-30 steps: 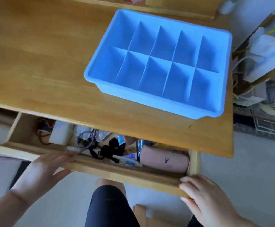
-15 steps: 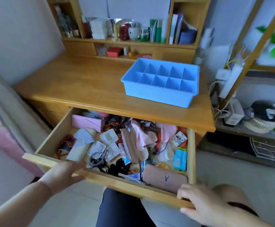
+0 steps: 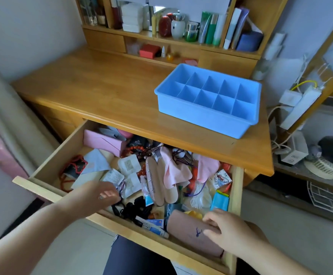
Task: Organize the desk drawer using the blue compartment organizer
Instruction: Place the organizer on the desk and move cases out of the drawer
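The blue compartment organizer (image 3: 199, 118) stands empty on the right of the wooden desk top (image 3: 102, 92). Below it the desk drawer (image 3: 40, 188) is pulled far out and is full of mixed clutter. My left hand (image 3: 94, 197) reaches into the drawer's front left, fingers bent down over white sachets (image 3: 129, 165) and black hair ties (image 3: 134, 209); whether it holds anything is hidden. My right hand (image 3: 229, 229) grips the right end of a pink pencil pouch (image 3: 187, 231) with a deer print, which lies along the drawer's front.
In the drawer lie a pink box (image 3: 102, 142), pink cloths (image 3: 173, 171), red beads (image 3: 136, 149), a blue packet (image 3: 220, 201) and a tube (image 3: 153, 227). Bottles and books fill the back shelf (image 3: 173, 40). A power strip (image 3: 300, 104) and cables hang at the right.
Both hands have left the drawer's front edge and moved inside: the left over the clutter, the right onto the pink pouch. The drawer came fully open over the last second.
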`<state>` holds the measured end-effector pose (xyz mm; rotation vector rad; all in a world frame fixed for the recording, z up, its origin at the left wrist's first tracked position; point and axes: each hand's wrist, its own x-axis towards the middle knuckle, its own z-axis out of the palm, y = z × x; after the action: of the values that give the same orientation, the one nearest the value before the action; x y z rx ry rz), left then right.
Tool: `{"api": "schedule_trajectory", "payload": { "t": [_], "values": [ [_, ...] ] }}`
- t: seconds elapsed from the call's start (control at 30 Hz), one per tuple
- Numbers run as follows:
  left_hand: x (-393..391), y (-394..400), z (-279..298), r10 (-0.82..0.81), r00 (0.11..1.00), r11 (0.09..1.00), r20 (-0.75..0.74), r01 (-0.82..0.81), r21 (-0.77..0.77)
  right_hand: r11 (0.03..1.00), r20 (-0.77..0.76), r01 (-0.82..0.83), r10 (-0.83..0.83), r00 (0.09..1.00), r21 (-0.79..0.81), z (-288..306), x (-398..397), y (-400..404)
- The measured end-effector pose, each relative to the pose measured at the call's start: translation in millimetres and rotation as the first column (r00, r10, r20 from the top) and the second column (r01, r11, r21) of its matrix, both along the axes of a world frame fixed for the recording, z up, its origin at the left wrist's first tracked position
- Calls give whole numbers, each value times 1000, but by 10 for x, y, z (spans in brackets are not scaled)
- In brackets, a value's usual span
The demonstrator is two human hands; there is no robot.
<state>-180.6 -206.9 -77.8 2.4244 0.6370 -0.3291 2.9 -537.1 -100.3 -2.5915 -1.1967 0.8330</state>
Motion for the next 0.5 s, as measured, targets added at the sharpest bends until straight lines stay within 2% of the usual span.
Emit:
{"api": "schedule_trajectory", "payload": {
  "t": [0.1, 0.17, 0.23, 0.4, 0.5],
  "values": [
    [376, -377, -127, 41, 997, 998, 68, -38, -49, 992, 44, -35, 41, 998, -124, -226, -31, 191],
    [571, -595, -266, 133, 985, 988, 107, -124, -87, 972, 43, -46, 58, 997, -232, -312, -84, 249],
    [692, -746, -370, 230, 964, 969, 130, -215, -120, 967, 37, -39, 50, 998, -253, -330, -103, 271],
    [736, -1041, -476, 325, 928, 923, 179, -271, -274, 993, 4, 78, -78, 997, -85, -289, -76, 189],
    [684, -1169, -518, 259, 955, 925, 147, -201, -321, 990, -59, 137, -138, 989, -24, -256, -78, 161]
  ]
}}
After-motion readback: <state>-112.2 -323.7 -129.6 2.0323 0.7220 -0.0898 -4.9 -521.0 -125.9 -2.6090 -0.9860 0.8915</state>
